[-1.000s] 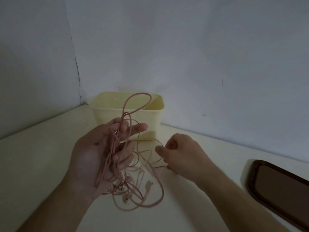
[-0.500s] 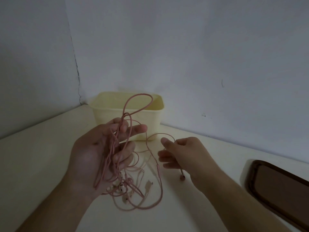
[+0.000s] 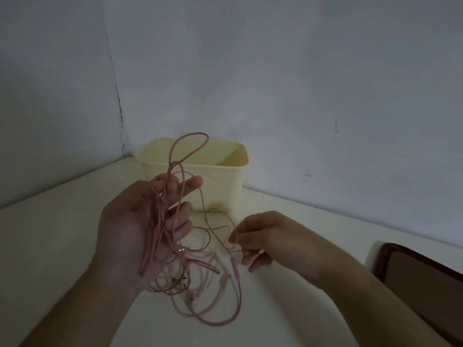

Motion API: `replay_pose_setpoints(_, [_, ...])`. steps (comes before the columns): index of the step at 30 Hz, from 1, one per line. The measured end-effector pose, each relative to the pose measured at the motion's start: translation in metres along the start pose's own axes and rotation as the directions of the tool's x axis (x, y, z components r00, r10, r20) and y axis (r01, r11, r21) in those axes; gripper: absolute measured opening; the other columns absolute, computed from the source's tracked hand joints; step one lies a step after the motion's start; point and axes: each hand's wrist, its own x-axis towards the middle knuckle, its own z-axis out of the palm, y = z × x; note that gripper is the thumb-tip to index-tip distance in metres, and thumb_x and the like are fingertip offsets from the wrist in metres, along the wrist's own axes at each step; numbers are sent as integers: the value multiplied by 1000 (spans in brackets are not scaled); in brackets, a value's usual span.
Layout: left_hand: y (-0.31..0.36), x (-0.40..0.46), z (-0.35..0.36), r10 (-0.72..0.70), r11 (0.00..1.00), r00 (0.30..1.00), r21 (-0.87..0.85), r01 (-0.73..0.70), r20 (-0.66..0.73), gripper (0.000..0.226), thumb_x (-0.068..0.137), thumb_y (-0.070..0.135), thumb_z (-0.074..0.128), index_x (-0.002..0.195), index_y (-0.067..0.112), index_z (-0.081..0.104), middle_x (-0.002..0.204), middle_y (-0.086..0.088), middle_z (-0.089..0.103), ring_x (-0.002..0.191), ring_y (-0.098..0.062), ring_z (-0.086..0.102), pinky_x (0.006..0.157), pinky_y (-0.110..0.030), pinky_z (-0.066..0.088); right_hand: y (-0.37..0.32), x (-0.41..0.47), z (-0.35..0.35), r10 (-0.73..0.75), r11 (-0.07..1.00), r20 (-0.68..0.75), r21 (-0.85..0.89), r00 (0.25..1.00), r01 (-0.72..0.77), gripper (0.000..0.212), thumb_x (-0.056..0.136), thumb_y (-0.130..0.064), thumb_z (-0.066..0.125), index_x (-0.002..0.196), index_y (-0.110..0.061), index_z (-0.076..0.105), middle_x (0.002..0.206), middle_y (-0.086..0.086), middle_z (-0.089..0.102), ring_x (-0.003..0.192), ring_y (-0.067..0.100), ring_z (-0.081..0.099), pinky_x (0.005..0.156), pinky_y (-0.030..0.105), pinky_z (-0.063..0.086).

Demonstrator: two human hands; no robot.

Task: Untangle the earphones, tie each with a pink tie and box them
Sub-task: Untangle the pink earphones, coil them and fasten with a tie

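Cream table [image 3: 62, 234] carries a pale yellow box [image 3: 220, 181] at 12 o'clock and a brown lid [image 3: 423, 284] at 3 o'clock. Left hand [image 3: 140, 226] grips the tangled pink earphones [image 3: 200, 279] at centre; right hand [image 3: 265, 236] pinches one strand.

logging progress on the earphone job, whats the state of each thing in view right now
pink earphones: tangled, untied, partly draped on the table
left hand: palm up, fingers curled round a bundle of cords
right hand: pinches one thin strand
yellow box: open, upright, nothing seen inside
brown lid: off the box, flat on the table
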Motion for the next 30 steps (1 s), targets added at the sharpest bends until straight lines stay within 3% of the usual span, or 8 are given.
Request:
replay_pose_setpoints(4, [0,0,1,12,999,999,34,-13,43,46,91,23,39,61,27,73,69,2,63,41,-5,52,39,-17,44,6,1,26,34,922,-2,-386,999,-32,24,90,-51,74,103,-31,74,85,-10,70,69,1,62,63,21,49])
replay_pose_setpoints(9, [-4,1,-1,-3,999,1000,41,3,17,41,87,23,42,61,26,73,71,4,65,45,-4,54,41,-17,45,17,6,24,20,879,-185,-466,983,-105,12,92,-28,67,103,-28,64,102,-8,68,90,10,65,76,26,57])
replay_pose_setpoints(16, [-4,8,-7,-40,999,997,26,41,-65,50,96,21,38,59,26,72,71,4,63,45,-7,52,43,-17,43,13,6,-3,69,998,-259,6,963,-69,44,90,-4,75,125,-21,53,83,7,81,64,18,74,84,45,65])
replay_pose_setpoints(19, [-4,11,-13,-56,998,986,-6,56,-154,25,84,18,59,62,23,69,76,0,61,51,-9,50,46,-18,43,-2,-3,-28,52,958,-377,280,925,60,51,88,2,80,130,-12,55,88,15,81,51,15,59,54,36,57])
replay_pose_setpoints(21, [-6,12,-17,-56,998,972,-22,53,-226,10,79,17,62,69,18,64,83,-5,67,53,-13,51,48,-20,44,-11,-11,-44,25,946,-451,299,892,125,48,88,0,82,128,-12,59,90,12,82,49,12,50,49,27,44])
replay_pose_setpoints(25, [-12,18,-25,-61,995,921,45,85,-384,18,92,16,48,78,14,60,98,-10,78,57,-18,61,62,-30,47,-24,-30,-67,-110,992,-588,-13,801,126,29,86,-15,84,111,-25,72,86,-7,81,51,10,54,53,25,45])
replay_pose_setpoints(27, [-15,19,-25,-54,985,906,125,117,-419,21,94,14,48,80,12,63,94,-8,80,59,-18,63,67,-32,45,-29,-39,-73,-206,964,-543,-254,814,75,18,90,-18,80,103,-30,74,83,-12,79,46,3,58,44,16,43])
replay_pose_setpoints(30, [-20,23,-29,-38,964,900,221,147,-434,22,94,8,46,86,9,67,94,-10,80,64,-17,67,70,-32,47,-36,-47,-73,-317,902,-497,-422,807,94,15,97,-20,72,87,-30,78,75,-14,76,43,2,57,40,11,39])
